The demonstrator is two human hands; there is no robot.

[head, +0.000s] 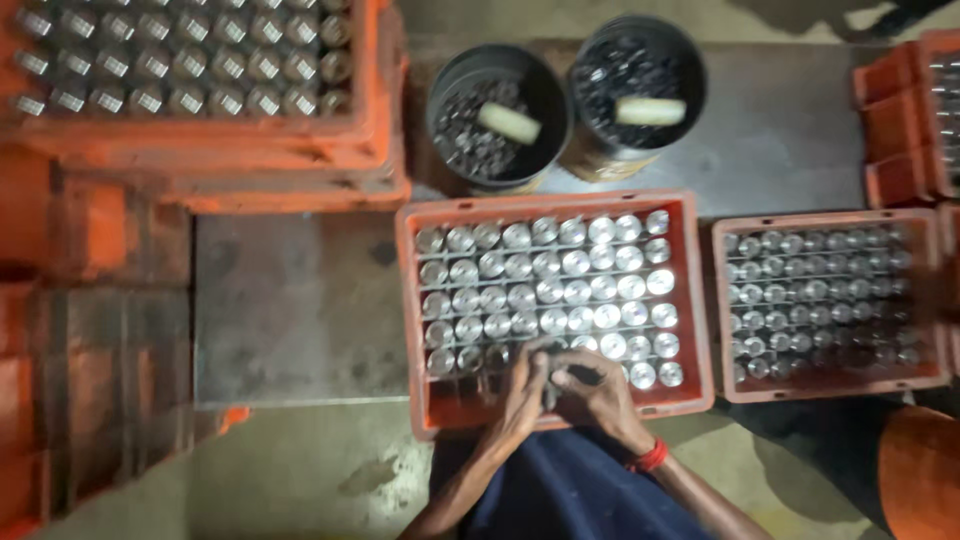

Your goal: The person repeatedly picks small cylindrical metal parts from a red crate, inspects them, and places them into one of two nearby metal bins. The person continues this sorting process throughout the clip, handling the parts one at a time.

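An orange crate (408,262) in front of me holds rows of shiny metal cylinders (560,290). My left hand (522,395) and my right hand (600,392) meet over the crate's near edge, fingers curled together around a small metal piece (553,385). The blur hides which fingers grip it. A red band (650,458) circles my right wrist.
Two dark round buckets (455,80) (690,75) of small metal parts stand behind the crate, each with a pale stick inside. Another filled orange crate (830,385) sits to the right and one (370,80) at the upper left. Stacked orange crates line the left side.
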